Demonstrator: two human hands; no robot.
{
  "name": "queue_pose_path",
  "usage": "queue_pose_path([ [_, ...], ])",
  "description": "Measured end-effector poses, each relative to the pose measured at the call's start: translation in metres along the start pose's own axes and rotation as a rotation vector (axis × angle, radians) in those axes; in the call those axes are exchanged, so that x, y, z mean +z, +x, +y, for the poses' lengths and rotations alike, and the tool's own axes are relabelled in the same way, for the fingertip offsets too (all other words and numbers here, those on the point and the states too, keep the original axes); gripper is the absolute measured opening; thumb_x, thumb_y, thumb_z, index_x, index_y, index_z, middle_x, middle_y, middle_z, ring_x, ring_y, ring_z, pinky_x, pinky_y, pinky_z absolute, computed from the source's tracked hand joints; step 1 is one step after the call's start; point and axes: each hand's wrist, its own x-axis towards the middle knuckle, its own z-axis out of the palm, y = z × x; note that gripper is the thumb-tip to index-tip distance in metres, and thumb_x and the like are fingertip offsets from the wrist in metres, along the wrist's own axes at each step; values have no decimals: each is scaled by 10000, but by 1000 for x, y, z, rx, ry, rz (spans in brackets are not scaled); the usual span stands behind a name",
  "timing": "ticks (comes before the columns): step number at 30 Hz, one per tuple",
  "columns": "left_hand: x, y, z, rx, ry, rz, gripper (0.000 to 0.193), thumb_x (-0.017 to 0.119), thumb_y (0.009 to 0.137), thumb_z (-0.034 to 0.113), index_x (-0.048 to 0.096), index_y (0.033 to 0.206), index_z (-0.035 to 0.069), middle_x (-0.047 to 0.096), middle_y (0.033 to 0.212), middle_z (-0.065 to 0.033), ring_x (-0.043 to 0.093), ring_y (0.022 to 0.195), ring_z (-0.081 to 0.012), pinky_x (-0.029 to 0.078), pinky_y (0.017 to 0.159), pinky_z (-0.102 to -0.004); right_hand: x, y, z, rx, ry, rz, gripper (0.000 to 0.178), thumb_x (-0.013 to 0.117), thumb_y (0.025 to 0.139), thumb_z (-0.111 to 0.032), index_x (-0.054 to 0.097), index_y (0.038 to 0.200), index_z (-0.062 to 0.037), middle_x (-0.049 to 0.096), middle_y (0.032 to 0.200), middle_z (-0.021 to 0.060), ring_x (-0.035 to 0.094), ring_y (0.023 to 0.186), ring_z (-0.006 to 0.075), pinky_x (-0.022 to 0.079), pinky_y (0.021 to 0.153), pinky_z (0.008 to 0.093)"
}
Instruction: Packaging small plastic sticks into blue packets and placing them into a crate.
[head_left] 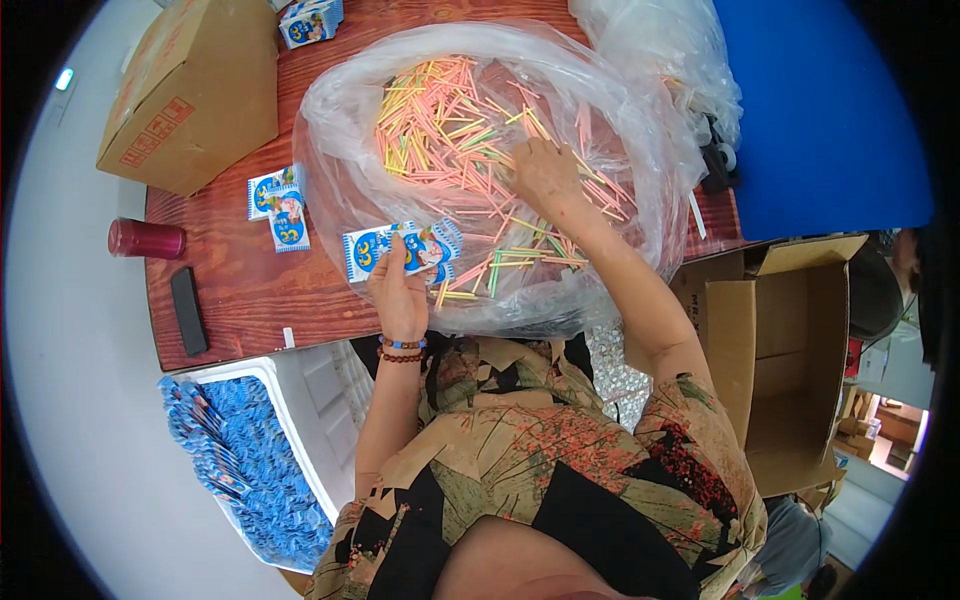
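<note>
A large clear plastic bag (345, 110) lies spread open on the table, with a heap of thin pink, yellow and green sticks (430, 130) inside. Pinched between the thumb and fingers of my left hand (400, 300) are a few small blue-and-white packets (368, 250), fanned out over the bag's near left edge. My right hand (545, 182) reaches into the bag from the right, its fingers curled down among the sticks. Its fingertips are hidden, so what they grip cannot be made out. Loose sticks (525, 257) lie between the two hands.
More packets (288, 220) rest on the red wooden table (240, 310), left of the bag. Further left are a cardboard box (200, 90), a red cup (146, 238) and a black oblong object (188, 310). A white bin (300, 470) holds many blue packets. An open carton (790, 370) stands at right.
</note>
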Motion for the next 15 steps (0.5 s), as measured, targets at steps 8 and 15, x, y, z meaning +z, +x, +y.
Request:
queue_pose_path([
  [8,-4,2,-2,5,11,-15,161,599,953,191,643,847,78,669,844,-32,646,746,-134,535,634,-313,19,-6,13,-73,17,76,220,562,846,-205,567,938,-4,608,978,174,592,925,329,445,806,461],
  [15,-12,6,-5,19,13,-83,198,575,965,224,664,954,47,698,952,-69,675,831,-171,555,666,-320,14,-15,40,164,895,26,196,506,953,-142,490,1042,32,588,940,138,562,898,216,435,808,341],
])
